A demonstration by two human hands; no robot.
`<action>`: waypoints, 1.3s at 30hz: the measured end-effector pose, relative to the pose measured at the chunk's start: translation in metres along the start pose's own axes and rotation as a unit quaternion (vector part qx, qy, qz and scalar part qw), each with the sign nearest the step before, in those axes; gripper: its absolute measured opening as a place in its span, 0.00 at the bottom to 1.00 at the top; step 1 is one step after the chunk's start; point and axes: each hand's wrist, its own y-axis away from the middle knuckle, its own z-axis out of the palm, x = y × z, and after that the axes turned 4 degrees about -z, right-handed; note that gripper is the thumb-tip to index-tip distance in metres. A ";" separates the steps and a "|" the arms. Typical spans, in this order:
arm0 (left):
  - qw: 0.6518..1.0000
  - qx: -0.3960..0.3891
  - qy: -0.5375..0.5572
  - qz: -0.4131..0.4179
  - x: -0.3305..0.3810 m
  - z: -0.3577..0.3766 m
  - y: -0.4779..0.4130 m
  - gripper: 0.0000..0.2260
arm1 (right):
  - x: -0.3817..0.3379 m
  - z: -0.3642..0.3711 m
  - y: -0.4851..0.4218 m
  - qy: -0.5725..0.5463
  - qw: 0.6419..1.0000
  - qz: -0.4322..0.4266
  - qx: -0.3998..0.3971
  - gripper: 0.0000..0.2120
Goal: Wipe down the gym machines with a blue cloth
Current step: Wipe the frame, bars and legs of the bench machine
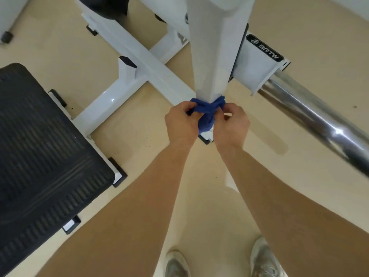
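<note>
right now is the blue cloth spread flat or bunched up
Bunched: the blue cloth loops round the white post, ends gripped by left hand and right hand.

Left forearm (139, 196) and right forearm (279, 196): bare from wrist to the frame's edge. Left hand (180, 124) and right hand (232, 124): bare. Footwear: light grey athletic shoes, left shoe (176, 264) and right shoe (264, 258), with rounded toes; finer detail is blurred.
</note>
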 end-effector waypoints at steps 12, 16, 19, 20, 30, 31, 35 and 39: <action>0.985 -0.081 -0.148 0.045 -0.051 0.016 0.019 0.05 | 0.056 0.006 0.010 0.105 0.991 0.062 -0.054 0.06; 0.991 -0.055 -0.119 0.033 -0.052 0.007 0.015 0.10 | 0.043 0.008 0.003 0.139 0.985 0.030 -0.096 0.09; 0.994 -0.034 -0.105 0.018 -0.047 -0.006 0.003 0.09 | 0.028 0.019 0.002 0.082 0.991 0.020 -0.103 0.06; 0.994 -0.026 -0.108 0.017 -0.047 -0.009 -0.002 0.07 | 0.024 0.024 0.004 0.063 0.993 0.020 -0.096 0.05; 0.976 -0.070 -0.206 -0.008 -0.108 -0.044 -0.009 0.05 | 0.043 0.051 0.022 0.107 0.974 -0.013 -0.198 0.06; 0.976 -0.087 -0.200 -0.017 -0.114 -0.043 -0.007 0.07 | 0.047 0.046 0.017 0.126 0.970 -0.029 -0.208 0.07; 0.965 -0.148 -0.211 -0.053 -0.132 -0.040 0.001 0.11 | 0.063 0.027 0.010 0.191 0.944 -0.068 -0.260 0.04; 0.967 -0.152 -0.197 -0.055 -0.118 -0.025 -0.019 0.14 | 0.063 0.005 -0.018 0.260 0.924 -0.094 -0.263 0.06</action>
